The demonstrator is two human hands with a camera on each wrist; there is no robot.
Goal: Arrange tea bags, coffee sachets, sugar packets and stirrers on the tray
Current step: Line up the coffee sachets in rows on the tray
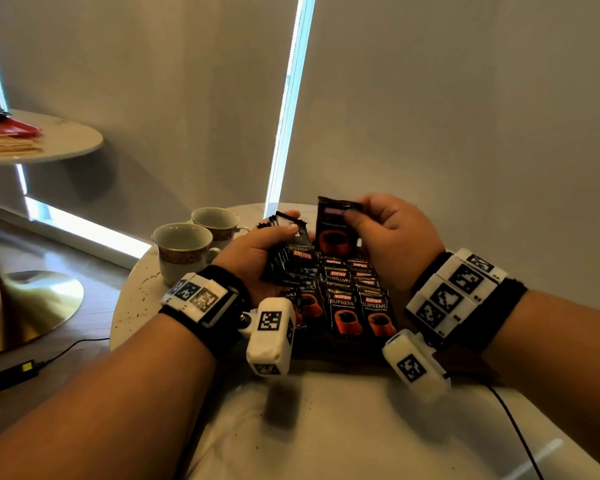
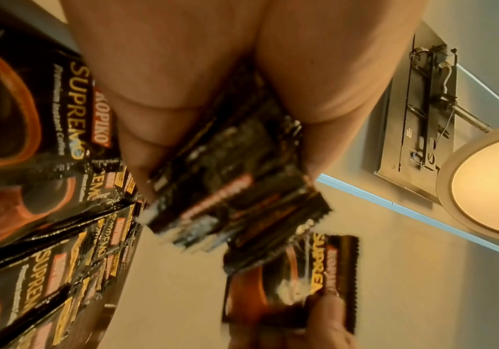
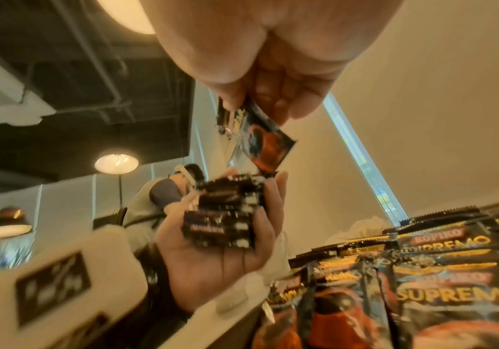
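Head view: right hand (image 1: 392,233) fingers (image 1: 355,212) pinch one coffee sachet (image 1: 336,225) by its top edge.

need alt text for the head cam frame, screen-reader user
Over a round table, the left hand grips a stack of coffee sachets while the right hand pinches a single sachet above overlapping rows of sachets. Two teacups stand to the left.

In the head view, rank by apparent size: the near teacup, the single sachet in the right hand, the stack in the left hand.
1. near teacup
2. stack and single sachet: look alike, and the hands hide part of each, so unranked.
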